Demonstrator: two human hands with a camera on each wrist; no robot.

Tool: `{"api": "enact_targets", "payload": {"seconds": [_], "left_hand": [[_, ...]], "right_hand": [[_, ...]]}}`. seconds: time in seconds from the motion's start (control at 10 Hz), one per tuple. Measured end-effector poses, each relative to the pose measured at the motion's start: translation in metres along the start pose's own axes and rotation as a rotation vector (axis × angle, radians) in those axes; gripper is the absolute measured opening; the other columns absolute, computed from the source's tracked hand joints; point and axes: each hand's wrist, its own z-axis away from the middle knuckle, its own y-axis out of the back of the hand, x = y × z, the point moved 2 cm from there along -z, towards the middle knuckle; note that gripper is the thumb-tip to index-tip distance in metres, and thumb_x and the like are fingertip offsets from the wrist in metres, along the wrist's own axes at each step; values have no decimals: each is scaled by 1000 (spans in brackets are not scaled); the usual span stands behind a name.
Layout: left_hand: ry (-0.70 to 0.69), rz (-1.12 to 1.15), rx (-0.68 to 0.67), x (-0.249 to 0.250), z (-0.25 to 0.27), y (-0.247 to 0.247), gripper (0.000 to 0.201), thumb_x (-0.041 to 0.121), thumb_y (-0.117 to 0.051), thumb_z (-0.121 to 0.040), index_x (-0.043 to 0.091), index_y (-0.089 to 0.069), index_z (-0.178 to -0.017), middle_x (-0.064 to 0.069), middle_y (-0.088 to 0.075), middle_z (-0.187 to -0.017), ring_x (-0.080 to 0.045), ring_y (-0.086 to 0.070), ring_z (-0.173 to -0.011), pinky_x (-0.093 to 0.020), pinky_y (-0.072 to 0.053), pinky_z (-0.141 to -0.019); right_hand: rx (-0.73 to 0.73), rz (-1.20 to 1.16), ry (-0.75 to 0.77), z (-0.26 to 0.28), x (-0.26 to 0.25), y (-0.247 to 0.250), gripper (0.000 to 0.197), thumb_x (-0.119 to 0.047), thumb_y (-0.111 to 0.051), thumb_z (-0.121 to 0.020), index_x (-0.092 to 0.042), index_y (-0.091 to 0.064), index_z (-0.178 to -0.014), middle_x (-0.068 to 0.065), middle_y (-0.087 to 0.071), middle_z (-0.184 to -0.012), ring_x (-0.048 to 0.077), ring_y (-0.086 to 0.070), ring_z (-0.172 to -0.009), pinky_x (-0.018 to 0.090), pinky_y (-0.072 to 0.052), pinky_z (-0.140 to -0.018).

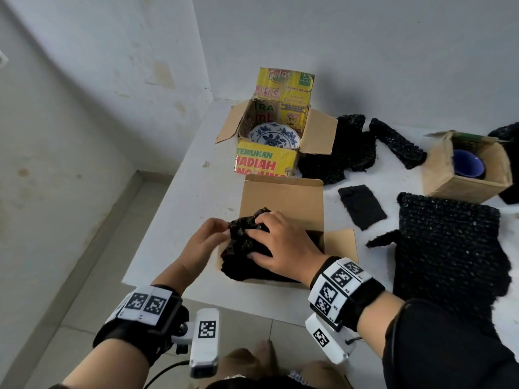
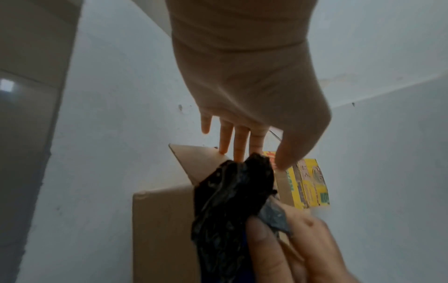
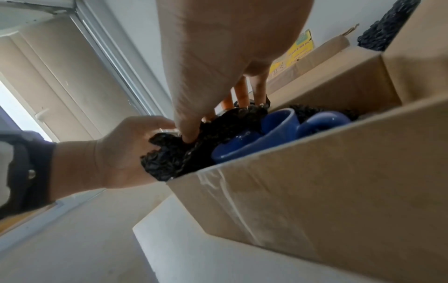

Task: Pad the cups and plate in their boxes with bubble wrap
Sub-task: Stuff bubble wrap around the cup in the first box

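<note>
The near cardboard box [image 1: 283, 197] stands open at the front edge of the white table [image 1: 196, 192], directly ahead of the person. A crumpled wad of black bubble wrap [image 1: 244, 240] sits at the box's left side, partly above the rim. The right hand [image 1: 280, 242] lies on top of the wad with fingers spread and slightly curved, pressing it downward; in the right wrist view its thumb digs into the wrap [image 3: 174, 153]. The left hand [image 1: 202, 240] meets the wad from the left, outside the box wall, and pinches its edge between thumb and fingertips. The right wrist view shows a blue cup [image 3: 254, 137] lying on its side inside this box, its handle toward the right, immediately right of the wad and apparently touching it. The controlling relation is therefore: the wad occupies the gap between the left box wall and the cup, the cup lies to the right of both hands, and the right hand is the nearer one to it. The next move likely calls for pushing the wrap straight down into that gap, not sideways against the cup. The remaining items are not yet padded: a blue-and-white patterned plate [image 1: 273, 136] lies uncovered in the yellow printed box [image 1: 266, 161] behind, and a second blue cup [image 1: 467, 164] stands in the small brown box [image 1: 463, 189] at far right. Spare bubble wrap sheets [image 1: 446, 248] lie flat on the table to the right, well apart from both hands.
</note>
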Motion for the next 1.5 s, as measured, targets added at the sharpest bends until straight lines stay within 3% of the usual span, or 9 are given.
{"api": "enact_targets", "payload": {"seconds": [0.3,0.4,0.6,0.8,0.9,1.0,1.1,1.3,1.5], "left_hand": [[130,344,-114,2,17,-19,76,64,-45,-82,14,-45,-138,-15,-33,-151,-29,-25,-141,-29,-25,-106],[219,624,-82,-11,15,-27,57,47,-23,-98,16,-39,-142,-13,-32,-151,-26,-25,-142,-31,-20,-114],[197,668,-102,-15,16,-35,50,34,-15,-101,17,-40,-141,-2,-50,-140,-12,-42,-131,-30,-28,-109],[205,678,-123,-22,15,-36,49,31,-14,-102,17,-33,-145,0,-39,-148,-9,-33,-137,-28,-23,-113],[190,653,-140,-23,14,-37,49,30,-12,-102,17,-32,-145,1,-39,-147,-9,-33,-136,-24,-31,-106],[179,620,-160,-22,14,-35,49,29,-11,-102,20,-32,-145,3,-42,-144,-9,-34,-135,-23,-36,-101],[210,613,-126,-25,13,-36,45,28,-16,-102,22,-39,-140,2,-47,-141,-9,-38,-134,-28,-27,-111],[234,697,-113,-22,14,-36,47,31,-17,-103,20,-35,-144,5,-40,-144,-9,-37,-132,-22,-43,-91],[234,655,-102,-20,16,-36,44,30,-28,-101,20,-34,-143,-6,-35,-151,-19,-32,-139,-32,-24,-113]], "right_hand": [[-108,142,120,-4,-13,-4,45,-35,-34,-85,-10,-71,-80,7,-63,-91,27,-53,-91,42,-45,-89],[-140,197,183,-9,-14,-5,42,-32,-36,-85,-11,-69,-71,5,-61,-81,26,-52,-87,42,-44,-89],[-441,346,186,-24,-33,-20,44,-34,-33,-96,-14,-71,-86,4,-66,-90,24,-52,-89,36,-32,-86],[-319,220,336,-31,-30,-6,24,-20,-51,-83,-7,-68,-72,9,-63,-71,30,-58,-71,40,-50,-66],[-305,229,391,-14,-26,-9,40,-29,-39,-92,-12,-69,-72,4,-66,-72,26,-58,-79,45,-41,-93],[-404,238,312,4,-20,-8,48,-36,-28,-99,-9,-67,-109,5,-67,-107,27,-41,-125,44,3,-116],[-443,278,293,-1,-23,-9,51,-35,-24,-99,-11,-69,-105,2,-68,-101,23,-43,-120,43,10,-114],[-549,272,230,-29,-31,-7,41,-33,-30,-95,-13,-53,-68,7,-66,-82,21,-44,-77,41,-37,-95],[-541,295,277,-34,-28,0,34,-31,-44,-93,-5,-66,-92,9,-64,-90,29,-56,-92,41,-48,-77]]}}
